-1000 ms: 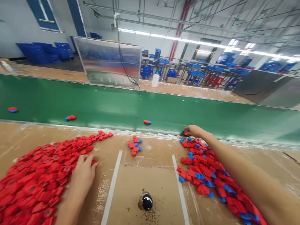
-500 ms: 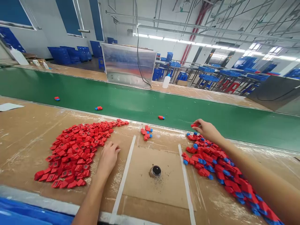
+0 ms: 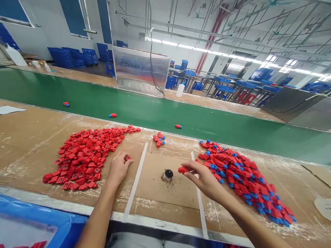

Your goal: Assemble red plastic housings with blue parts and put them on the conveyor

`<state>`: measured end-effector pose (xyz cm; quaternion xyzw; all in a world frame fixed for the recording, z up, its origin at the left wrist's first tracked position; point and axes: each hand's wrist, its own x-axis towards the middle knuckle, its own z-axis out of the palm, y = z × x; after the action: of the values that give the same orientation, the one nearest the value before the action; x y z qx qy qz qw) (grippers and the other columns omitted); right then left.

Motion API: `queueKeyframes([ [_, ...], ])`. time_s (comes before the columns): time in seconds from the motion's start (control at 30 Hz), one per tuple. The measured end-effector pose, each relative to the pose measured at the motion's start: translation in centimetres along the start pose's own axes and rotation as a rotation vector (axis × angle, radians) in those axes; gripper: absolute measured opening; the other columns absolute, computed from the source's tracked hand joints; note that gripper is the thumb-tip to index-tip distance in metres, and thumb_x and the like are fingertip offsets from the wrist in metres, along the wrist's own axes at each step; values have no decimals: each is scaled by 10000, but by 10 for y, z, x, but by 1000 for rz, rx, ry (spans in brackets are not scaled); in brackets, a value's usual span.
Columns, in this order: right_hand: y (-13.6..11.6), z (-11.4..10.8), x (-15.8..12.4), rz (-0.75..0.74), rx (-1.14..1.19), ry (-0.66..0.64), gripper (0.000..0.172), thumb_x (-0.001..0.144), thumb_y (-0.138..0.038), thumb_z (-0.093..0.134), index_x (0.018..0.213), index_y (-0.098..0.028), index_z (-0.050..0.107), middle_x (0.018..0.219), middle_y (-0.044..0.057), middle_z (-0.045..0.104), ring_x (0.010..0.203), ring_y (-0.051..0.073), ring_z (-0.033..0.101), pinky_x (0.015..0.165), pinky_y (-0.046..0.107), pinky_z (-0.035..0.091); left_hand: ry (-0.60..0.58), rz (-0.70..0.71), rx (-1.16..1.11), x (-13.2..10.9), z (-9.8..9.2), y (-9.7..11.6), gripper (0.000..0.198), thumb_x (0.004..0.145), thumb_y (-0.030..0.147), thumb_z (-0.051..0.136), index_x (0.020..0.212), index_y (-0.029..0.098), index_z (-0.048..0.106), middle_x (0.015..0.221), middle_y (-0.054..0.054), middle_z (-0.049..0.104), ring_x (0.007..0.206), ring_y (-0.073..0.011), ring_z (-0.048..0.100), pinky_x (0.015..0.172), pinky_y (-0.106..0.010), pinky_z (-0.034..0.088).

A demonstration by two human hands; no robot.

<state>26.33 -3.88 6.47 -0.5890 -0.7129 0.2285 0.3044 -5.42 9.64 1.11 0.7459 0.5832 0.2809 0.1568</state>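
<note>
My left hand [image 3: 119,169] rests on the table at the right side of a heap of small red plastic blocks [image 3: 82,156]. A red block [image 3: 128,158] is pinched between its thumb and fingers. Above the cardboard, my right hand [image 3: 205,179] grips a red plastic piece [image 3: 183,169] by its fingertips, just right of a small round fixture [image 3: 168,174] with a black top. Dark crumbs lie around the fixture. Behind my right hand spreads a pile of red pieces with blue ends [image 3: 243,175]. Several similar red-and-blue pieces [image 3: 158,139] lie beyond the cardboard.
A green conveyor belt [image 3: 139,108] runs across behind the table, carrying a few red-and-blue pieces [image 3: 112,115]. White tape strips [image 3: 137,177] border the cardboard [image 3: 152,193]. A blue bin [image 3: 69,227] is at lower left. A white bottle [image 3: 180,90] stands past the belt.
My right hand has come from the far edge of the right pile to the fixture, carrying a red piece. A red block now shows in my left fingers. The view has shifted slightly.
</note>
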Motion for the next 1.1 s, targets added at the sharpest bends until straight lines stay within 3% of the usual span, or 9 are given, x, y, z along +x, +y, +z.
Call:
queueKeyframes([
  [0.17, -4, 21, -4, -33, -41, 34, 194, 918, -250, 518, 1085, -211, 611, 1021, 69, 648, 923, 205, 616, 800, 370, 512, 40, -49, -93, -6, 2, 2, 80, 759, 252, 613, 797, 182, 608, 776, -43, 661, 717, -207, 621, 713, -316, 479],
  [0.47, -4, 26, -4, -40, -72, 1, 172, 907, -222, 521, 1060, -213, 598, 981, 52, 640, 854, 184, 615, 725, 318, 511, 72, -62, -280, -34, 5, 22, 177, 835, 311, 536, 913, 187, 637, 894, -48, 660, 778, -189, 643, 716, -295, 514],
  [0.57, -5, 27, -4, -52, -110, 5, 170, 904, -217, 525, 1058, -219, 598, 976, 51, 638, 865, 190, 618, 746, 329, 507, 88, -133, -480, -46, 11, 35, 195, 820, 320, 559, 935, 179, 629, 946, -55, 622, 803, -185, 648, 730, -297, 535],
  [0.7, -8, 27, -3, -67, -153, 15, 170, 908, -224, 527, 1064, -221, 595, 970, 49, 632, 867, 194, 623, 776, 344, 506, -32, -256, -758, -65, 20, 56, 233, 761, 312, 639, 934, 157, 655, 962, -58, 607, 848, -188, 658, 805, -315, 539],
  [0.83, -11, 26, -1, -85, -163, 24, 165, 912, -240, 529, 1060, -221, 598, 959, 55, 632, 860, 202, 624, 764, 350, 508, -175, -284, -940, -86, 29, 70, 288, 730, 270, 689, 995, 158, 698, 1014, -69, 600, 889, -193, 659, 839, -324, 534],
  [0.97, -16, 22, -1, -80, -139, 54, 171, 916, -248, 523, 1065, -215, 599, 954, 65, 636, 839, 200, 627, 741, 341, 515, -323, -285, -1028, -103, 33, 76, 377, 747, 266, 697, 1115, 183, 683, 1010, -68, 648, 910, -193, 641, 851, -319, 515],
  [1.1, -17, 20, -1, -63, -121, 61, 169, 906, -237, 538, 1059, -207, 604, 931, 54, 638, 801, 183, 619, 729, 327, 512, -421, -311, -1078, -108, 35, 80, 326, 760, 288, 700, 1062, 173, 659, 917, -48, 657, 847, -176, 617, 767, -281, 501],
])
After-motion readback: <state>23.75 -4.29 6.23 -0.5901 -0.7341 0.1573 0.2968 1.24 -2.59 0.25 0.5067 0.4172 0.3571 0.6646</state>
